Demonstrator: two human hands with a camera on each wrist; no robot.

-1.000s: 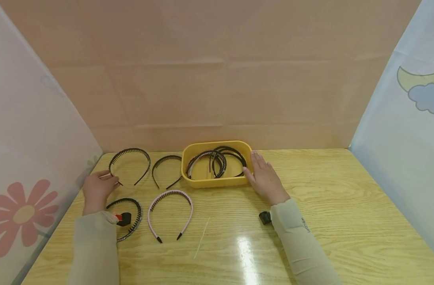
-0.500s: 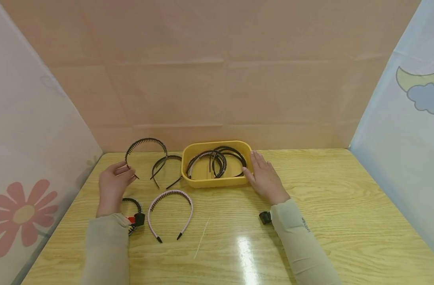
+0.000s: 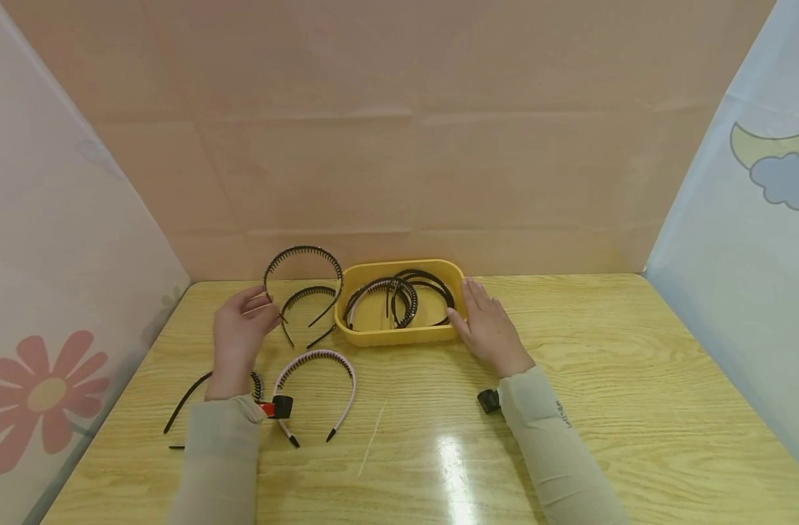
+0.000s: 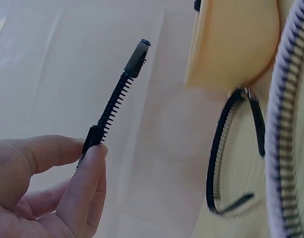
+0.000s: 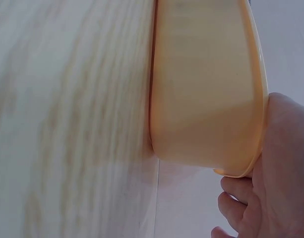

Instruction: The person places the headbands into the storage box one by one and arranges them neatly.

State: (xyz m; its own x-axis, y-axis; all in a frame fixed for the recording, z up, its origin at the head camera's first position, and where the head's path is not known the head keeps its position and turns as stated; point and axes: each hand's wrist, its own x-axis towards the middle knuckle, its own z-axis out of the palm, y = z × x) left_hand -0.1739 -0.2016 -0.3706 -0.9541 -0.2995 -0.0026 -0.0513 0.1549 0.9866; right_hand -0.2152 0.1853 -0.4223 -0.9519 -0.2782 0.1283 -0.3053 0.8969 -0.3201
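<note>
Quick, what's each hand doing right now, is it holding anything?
Left hand: closed, pinching a black headband near one end.
Right hand: open, touching the right end of the yellow bin.

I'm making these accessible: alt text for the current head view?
The left hand pinches a black toothed headband aloft, left of a yellow bin holding more headbands; the right hand rests against its right end. A pink headband and two others lie on the wooden table.
</note>
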